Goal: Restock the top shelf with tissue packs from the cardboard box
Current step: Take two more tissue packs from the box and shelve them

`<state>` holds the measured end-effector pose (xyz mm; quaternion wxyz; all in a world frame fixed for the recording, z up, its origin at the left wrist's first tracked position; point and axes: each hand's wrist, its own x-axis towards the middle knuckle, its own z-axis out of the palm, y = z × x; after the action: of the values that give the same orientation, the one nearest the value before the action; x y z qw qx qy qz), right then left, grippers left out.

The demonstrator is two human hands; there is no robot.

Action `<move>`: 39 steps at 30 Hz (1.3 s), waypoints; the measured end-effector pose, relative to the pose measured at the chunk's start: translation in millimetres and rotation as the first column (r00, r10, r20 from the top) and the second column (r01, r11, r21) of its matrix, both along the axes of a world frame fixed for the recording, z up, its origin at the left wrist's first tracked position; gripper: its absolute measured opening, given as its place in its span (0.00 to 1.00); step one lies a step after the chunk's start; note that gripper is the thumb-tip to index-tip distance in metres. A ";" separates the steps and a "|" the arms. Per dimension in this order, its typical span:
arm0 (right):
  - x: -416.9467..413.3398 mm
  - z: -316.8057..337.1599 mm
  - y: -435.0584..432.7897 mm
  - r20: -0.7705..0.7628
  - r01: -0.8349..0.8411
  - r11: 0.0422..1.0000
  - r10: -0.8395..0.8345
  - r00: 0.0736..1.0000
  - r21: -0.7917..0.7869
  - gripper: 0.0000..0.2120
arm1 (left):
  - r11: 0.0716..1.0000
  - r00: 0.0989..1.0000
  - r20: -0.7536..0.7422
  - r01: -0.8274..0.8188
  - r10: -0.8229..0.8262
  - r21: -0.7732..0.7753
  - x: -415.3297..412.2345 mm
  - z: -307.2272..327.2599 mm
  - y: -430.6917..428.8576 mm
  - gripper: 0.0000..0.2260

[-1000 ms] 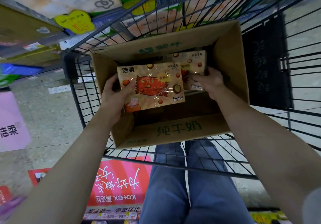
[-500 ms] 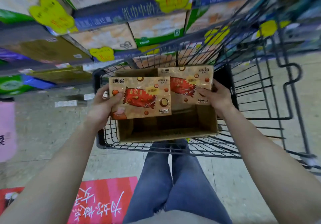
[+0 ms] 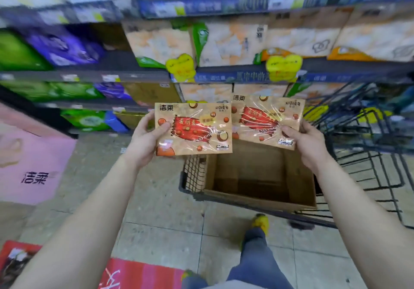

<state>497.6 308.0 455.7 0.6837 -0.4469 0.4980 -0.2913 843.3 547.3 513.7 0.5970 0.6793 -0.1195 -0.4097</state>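
My left hand (image 3: 143, 140) grips a tan tissue pack (image 3: 193, 129) with a red candy picture by its left edge. My right hand (image 3: 307, 143) holds a second, matching tissue pack (image 3: 266, 120) by its lower right corner. Both packs are up in front of the shelves, above the open cardboard box (image 3: 300, 183), which sits in a black wire cart (image 3: 367, 172). The part of the box's inside that shows looks empty. Shelves (image 3: 224, 73) full of blurred tissue packages rise ahead.
A pink display block (image 3: 33, 161) stands at the left. A red floor sticker (image 3: 139, 275) lies near my feet. Yellow price tags (image 3: 181, 66) hang from the shelf edge. The cart's wire basket extends to the right.
Both hands have lifted the two packs out of the box and up toward the shelves. My view has tilted upward, so more shelving shows.
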 end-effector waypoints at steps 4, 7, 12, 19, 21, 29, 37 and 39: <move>44.6 45.5 60.8 0.064 -0.004 0.997 0.008 0.998 -0.072 0.19 | 0.992 0.997 0.053 -0.048 0.055 -0.120 41.1 28.3 78.3 0.27; 83.5 76.8 113.4 0.108 -0.013 0.991 0.027 0.994 -0.131 0.16 | 0.975 0.992 0.041 -0.108 0.118 -0.197 69.5 49.9 139.5 0.25; 146.6 130.5 186.5 0.126 -0.111 0.964 0.145 0.981 -0.242 0.30 | 0.941 0.977 0.033 -0.193 0.211 -0.278 113.6 89.9 227.7 0.27; 218.2 188.0 218.7 0.123 -0.146 0.921 0.202 0.972 -0.361 0.20 | 0.882 0.945 0.092 -0.255 0.314 -0.396 177.5 141.0 290.9 0.28; 238.6 202.4 217.4 0.133 -0.143 0.914 0.207 0.969 -0.380 0.21 | 0.865 0.937 0.085 -0.275 0.339 -0.421 193.6 155.6 295.7 0.28; 332.8 272.3 184.6 0.258 -0.069 0.886 0.207 0.944 -0.459 0.19 | 0.798 0.934 0.049 -0.273 0.353 -0.537 264.9 223.2 267.9 0.36; 437.4 357.4 125.5 0.357 -0.008 0.835 0.244 0.902 -0.550 0.26 | 0.758 0.935 0.054 -0.249 0.350 -0.603 353.3 298.9 200.8 0.34; 464.6 374.3 109.3 0.349 -0.005 0.817 0.252 0.903 -0.577 0.18 | 0.752 0.941 0.046 -0.237 0.334 -0.615 380.9 313.0 183.2 0.33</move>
<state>962.2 417.3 830.0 0.6285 -0.5902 0.2031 -0.4641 1224.2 730.5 826.7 0.8258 0.4942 -0.1833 -0.2007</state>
